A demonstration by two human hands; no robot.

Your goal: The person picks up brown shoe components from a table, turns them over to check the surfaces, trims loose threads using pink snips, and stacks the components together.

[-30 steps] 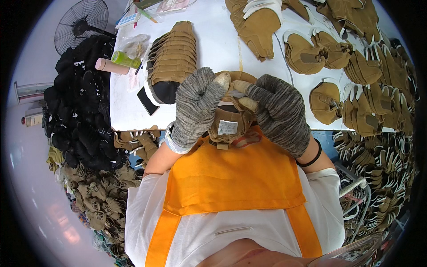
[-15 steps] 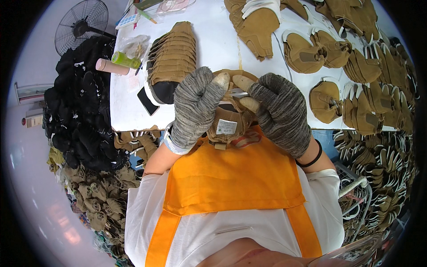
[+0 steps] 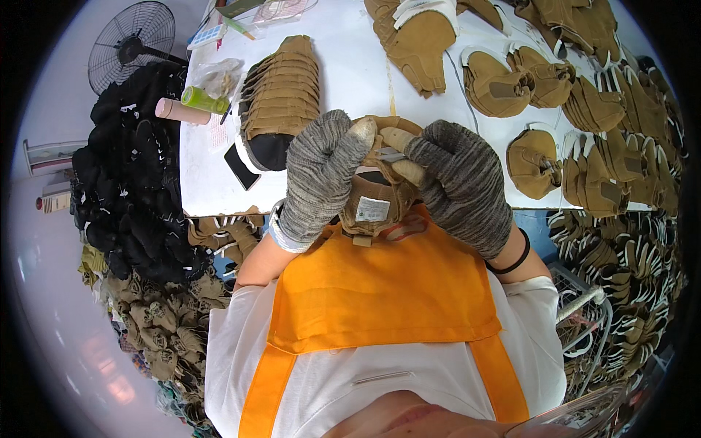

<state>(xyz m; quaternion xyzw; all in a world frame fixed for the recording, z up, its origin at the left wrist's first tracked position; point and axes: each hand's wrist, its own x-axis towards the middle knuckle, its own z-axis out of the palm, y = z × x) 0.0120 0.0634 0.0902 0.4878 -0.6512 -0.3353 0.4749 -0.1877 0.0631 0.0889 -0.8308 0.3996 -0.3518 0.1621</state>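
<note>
A brown shoe upper [image 3: 376, 197] is held in front of the orange apron, its tongue with a white label facing me. My left hand [image 3: 321, 175], in a grey knitted glove with pale fingertips, is closed on its left edge near the top. My right hand [image 3: 460, 179], gloved alike, is closed beside the upper's right edge. From its thumb and fingers a small silvery tool like thread snips [image 3: 391, 154] points left across the opening. The tool's handle is hidden in the glove. Both hands' fingertips nearly meet above the upper.
On the white table [image 3: 350, 66], a stack of brown uppers [image 3: 283, 95] stands at left, near a phone [image 3: 242, 166], a pink bottle [image 3: 182, 111] and a green one [image 3: 204, 100]. More uppers [image 3: 533, 164] fill the right side. Black uppers [image 3: 139, 175] hang left, by a fan [image 3: 131, 47].
The silvery tool has shifted slightly between the fingertips, its blades now looking closer together. Both hands stay almost in place on the upper.
</note>
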